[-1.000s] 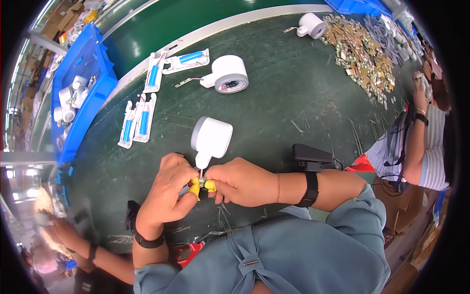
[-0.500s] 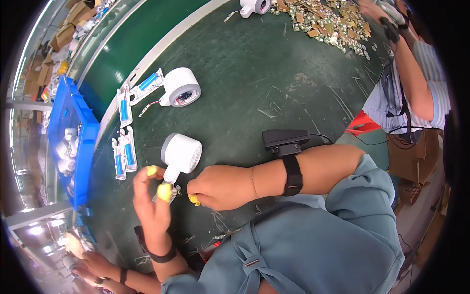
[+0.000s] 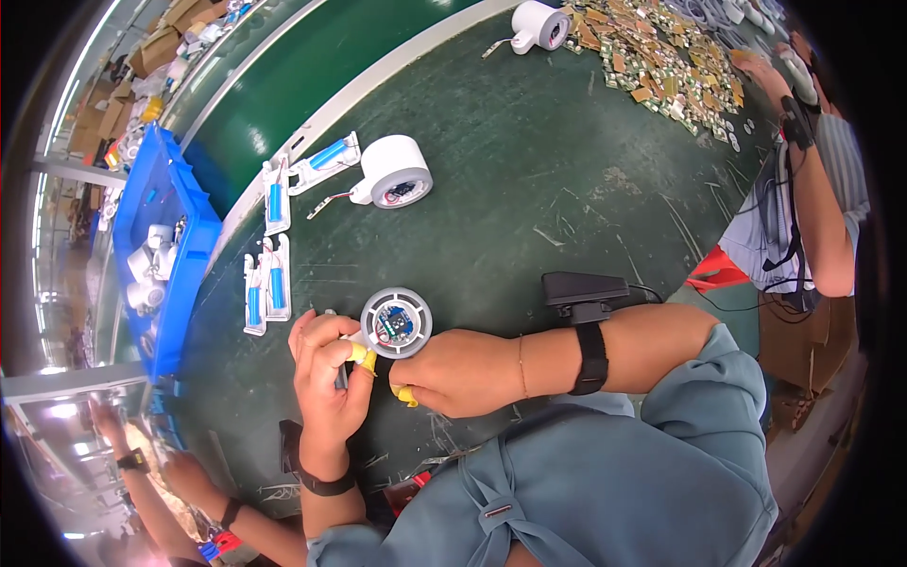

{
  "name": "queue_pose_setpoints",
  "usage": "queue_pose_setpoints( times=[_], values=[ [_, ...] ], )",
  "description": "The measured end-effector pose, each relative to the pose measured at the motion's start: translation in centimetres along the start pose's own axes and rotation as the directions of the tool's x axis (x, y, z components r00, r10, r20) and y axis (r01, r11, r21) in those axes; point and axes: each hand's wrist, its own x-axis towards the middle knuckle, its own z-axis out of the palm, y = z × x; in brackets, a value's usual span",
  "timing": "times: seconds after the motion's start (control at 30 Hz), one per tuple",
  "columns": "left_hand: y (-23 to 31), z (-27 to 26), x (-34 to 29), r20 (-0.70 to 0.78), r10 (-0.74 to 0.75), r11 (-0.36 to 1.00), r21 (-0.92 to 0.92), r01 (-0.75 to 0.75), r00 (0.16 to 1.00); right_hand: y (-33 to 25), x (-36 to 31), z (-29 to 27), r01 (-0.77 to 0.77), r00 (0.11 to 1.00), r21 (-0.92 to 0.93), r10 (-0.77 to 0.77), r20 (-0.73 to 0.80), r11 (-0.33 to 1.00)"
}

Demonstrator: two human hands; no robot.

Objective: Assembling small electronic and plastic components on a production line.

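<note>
My left hand (image 3: 326, 378) and my right hand (image 3: 455, 371) together hold a round white housing (image 3: 397, 322) just above the dark green table (image 3: 529, 170). Its open face is turned up at me and shows a small circuit board inside. Yellow finger cots cover some fingertips of both hands. A thin grey tool sticks out of my left fist beside the housing. My right wrist wears a black band.
A second white round housing (image 3: 396, 183) with a wire lies farther back, a third (image 3: 539, 25) at the far edge. White holders with blue cells (image 3: 268, 283) lie left. A blue bin (image 3: 161, 255) stands at the left, a black device (image 3: 583, 289) by my right arm. Other people work at right and lower left.
The white housing has been turned over, so its open inside with the circuit board faces up. Both hands have closed in around it.
</note>
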Motion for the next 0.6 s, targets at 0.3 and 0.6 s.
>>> queue_pose_setpoints(
  times=[0.3, 0.6],
  values=[
    [0.04, 0.10, -0.36, 0.012, 0.013, 1.000, 0.006, -0.013, 1.000, -0.06, 0.08, -0.20, -0.009, 1.000, -0.004, 0.009, 0.017, 1.000],
    [0.38, -0.19, -0.23, 0.058, 0.008, 0.999, -0.035, -0.006, 0.998, 0.28, 0.13, 0.10, 0.020, 1.000, -0.034, -0.019, 0.013, 0.999]
  ],
)
